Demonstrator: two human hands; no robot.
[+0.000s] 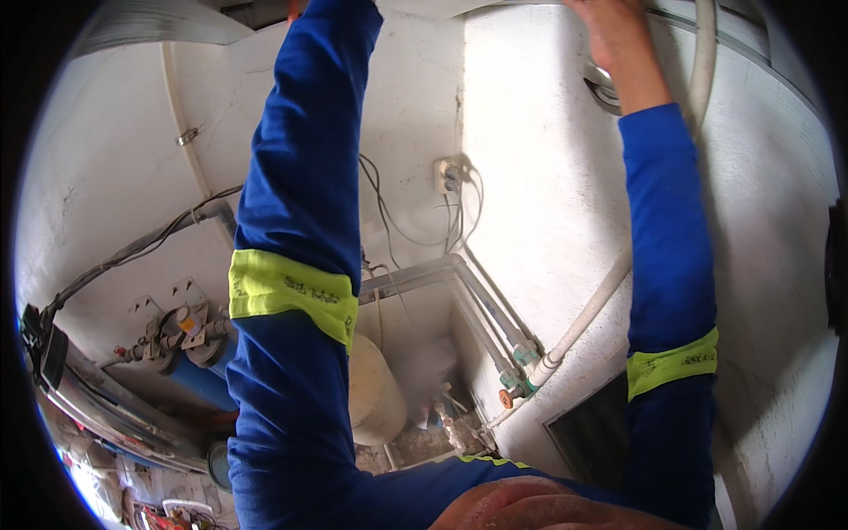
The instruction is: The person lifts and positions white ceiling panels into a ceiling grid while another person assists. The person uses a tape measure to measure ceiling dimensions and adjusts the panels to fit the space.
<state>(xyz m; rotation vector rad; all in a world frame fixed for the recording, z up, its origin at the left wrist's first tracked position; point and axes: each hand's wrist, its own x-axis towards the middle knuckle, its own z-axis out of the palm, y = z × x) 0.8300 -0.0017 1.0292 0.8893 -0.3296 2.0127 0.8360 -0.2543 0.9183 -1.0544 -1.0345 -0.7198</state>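
Note:
Both my arms, in blue sleeves with yellow-green bands, reach up to the top edge of the view. Only a reddish sliver of what looks like my left hand (295,11) shows beside the sleeve, near the edge of a pale panel (168,25). My right hand (611,34) is cut off by the top edge, its fingers out of sight. Just below its wrist is a curved, dark-rimmed piece (604,94) against the white wall. A pale pipe (704,62) runs down to the right of that hand. What either hand holds is hidden.
A wall socket (447,176) with hanging cables sits near the corner. Lower down are green valves (523,362), grey pipes (481,305), a cream rounded tank (375,397) and blue cylinders (199,375). A dark panel (594,428) lies at lower right; clutter covers the lower left.

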